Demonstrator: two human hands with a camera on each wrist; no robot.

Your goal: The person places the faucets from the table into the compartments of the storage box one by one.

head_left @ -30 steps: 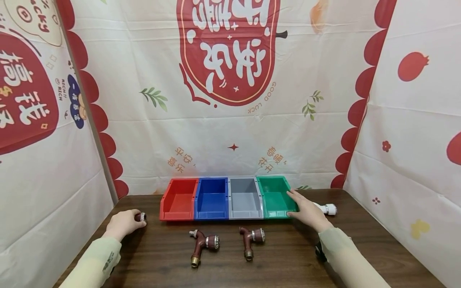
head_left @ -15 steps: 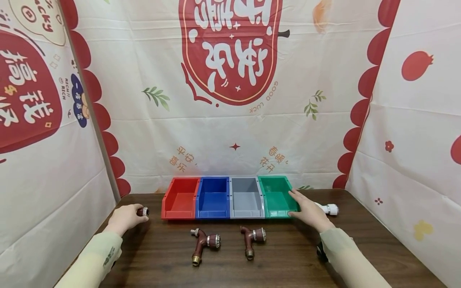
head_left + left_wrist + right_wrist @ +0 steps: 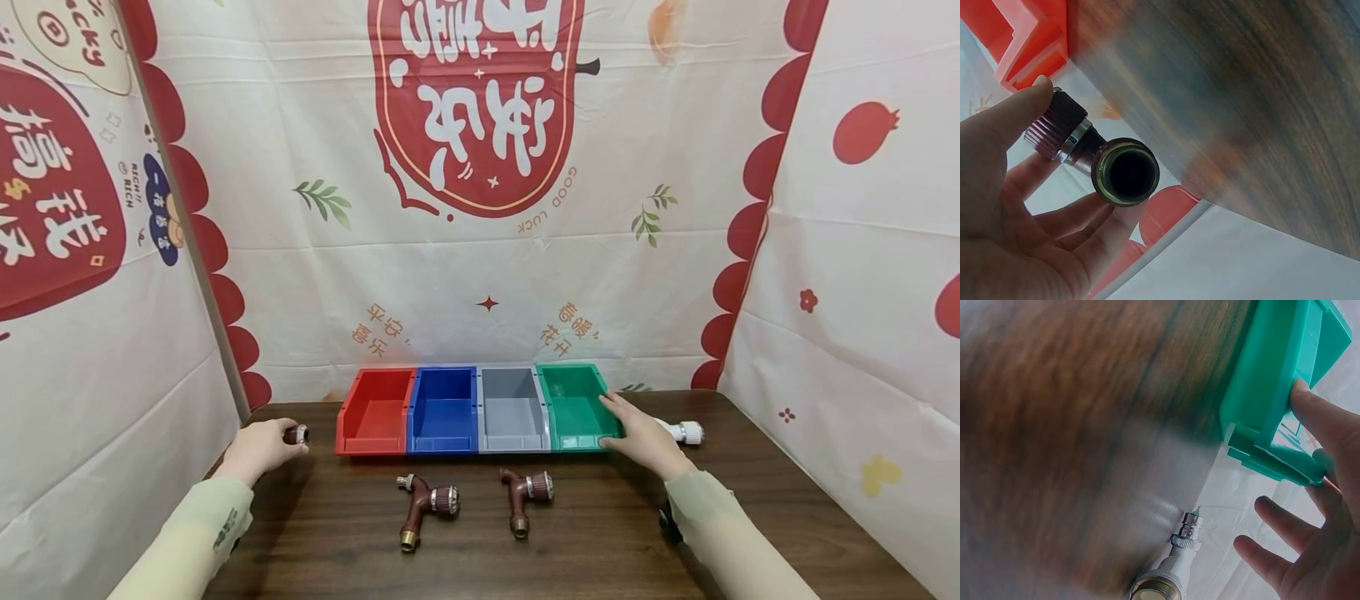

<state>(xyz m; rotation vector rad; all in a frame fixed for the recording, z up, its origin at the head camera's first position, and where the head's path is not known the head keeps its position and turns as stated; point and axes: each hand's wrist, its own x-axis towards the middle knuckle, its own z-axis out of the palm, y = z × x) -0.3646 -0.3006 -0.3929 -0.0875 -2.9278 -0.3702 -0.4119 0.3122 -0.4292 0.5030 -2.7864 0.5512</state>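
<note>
At the table's left side my left hand [image 3: 258, 451] grips a dark reddish-brown faucet [image 3: 298, 434]. In the left wrist view the thumb and a finger pinch the faucet's ribbed knob [image 3: 1055, 127], and its round threaded opening faces the camera. My right hand [image 3: 647, 437] touches the right side of the green bin [image 3: 577, 417], fingers spread. The right wrist view shows the thumb on the bin's wall and a fingertip at its corner, with two other fingers apart from it. A white faucet [image 3: 684, 432] lies beyond this hand, partly hidden.
Red [image 3: 372, 417], blue [image 3: 444, 417] and grey [image 3: 513, 412] bins stand joined in a row with the green one. Two brown faucets [image 3: 417, 512] [image 3: 517, 502] lie on the wooden table [image 3: 472, 567] before them. Printed cloth [image 3: 480, 267] hangs behind and on both sides.
My left hand, with the brown faucet, has risen slightly or moved a little farther from me. The right hand stays at the green bin.
</note>
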